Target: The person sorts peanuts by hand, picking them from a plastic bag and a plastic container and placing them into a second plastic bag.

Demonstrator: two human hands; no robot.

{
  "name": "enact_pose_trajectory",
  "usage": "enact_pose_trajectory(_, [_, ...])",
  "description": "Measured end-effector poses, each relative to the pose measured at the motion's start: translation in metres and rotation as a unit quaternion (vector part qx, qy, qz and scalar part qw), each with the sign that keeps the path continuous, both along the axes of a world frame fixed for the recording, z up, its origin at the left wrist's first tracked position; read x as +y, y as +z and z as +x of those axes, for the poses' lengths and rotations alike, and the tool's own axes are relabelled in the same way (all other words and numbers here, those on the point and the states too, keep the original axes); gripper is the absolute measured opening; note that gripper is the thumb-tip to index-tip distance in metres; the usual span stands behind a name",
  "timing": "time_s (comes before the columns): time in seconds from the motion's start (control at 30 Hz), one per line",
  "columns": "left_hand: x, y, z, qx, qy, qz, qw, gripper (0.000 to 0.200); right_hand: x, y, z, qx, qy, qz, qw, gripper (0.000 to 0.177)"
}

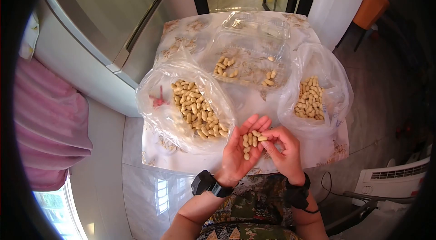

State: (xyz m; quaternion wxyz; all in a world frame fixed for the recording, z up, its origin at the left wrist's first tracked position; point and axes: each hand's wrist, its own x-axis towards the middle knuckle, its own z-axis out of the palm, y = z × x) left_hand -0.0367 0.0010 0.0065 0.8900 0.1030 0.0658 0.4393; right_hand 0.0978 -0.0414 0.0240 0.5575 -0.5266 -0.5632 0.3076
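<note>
My left hand (237,151) is cupped palm up near the front edge of the table, and several unshelled peanuts (248,142) lie in it. The thumb and fingers of my right hand (284,149) pinch one peanut (262,138) at the right side of that palm. To the left, a clear plastic bag (156,120) lies open around a large heap of peanuts (195,109). On the right stands another open plastic bag (336,95) with a smaller heap of peanuts (310,99).
Behind the bags, a clear plastic clamshell box (259,46) holds several peanuts in two groups. A patterned cloth (175,45) covers the table. A fridge (104,17) stands at the left, an orange chair (370,8) back right, and a white appliance (393,174) at lower right.
</note>
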Motion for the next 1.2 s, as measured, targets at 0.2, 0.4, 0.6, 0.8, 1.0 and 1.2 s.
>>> enact_pose_trajectory(0.2, [-0.001, 0.001, 0.001, -0.011, 0.0, 0.003, 1.0, 0.059, 0.0, 0.002, -0.001, 0.011, 0.002, -0.007, 1.0, 0.02])
enact_pose_trajectory(0.4, [-0.001, -0.001, 0.001, -0.007, 0.0, -0.003, 1.0, 0.059, 0.0, -0.002, -0.001, 0.018, 0.003, -0.01, 1.0, 0.02])
enact_pose_trajectory(0.6, [0.0, 0.0, 0.001, -0.024, -0.002, -0.003, 1.0, 0.058, 0.0, -0.003, -0.002, 0.027, -0.003, -0.005, 1.0, 0.019])
enact_pose_trajectory(0.8, [0.0, -0.006, 0.002, -0.03, 0.001, -0.007, 1.0, 0.055, -0.002, -0.004, -0.002, 0.043, 0.0, -0.021, 0.999, 0.017])
enact_pose_trajectory(1.0, [0.0, -0.006, 0.003, -0.017, 0.003, 0.003, 1.0, 0.055, -0.005, -0.009, -0.004, 0.109, -0.015, 0.009, 0.994, 0.016])
enact_pose_trajectory(1.2, [-0.001, -0.004, 0.002, -0.025, -0.008, 0.005, 1.0, 0.057, -0.002, 0.038, -0.025, 0.025, -0.018, 0.071, 0.997, 0.018])
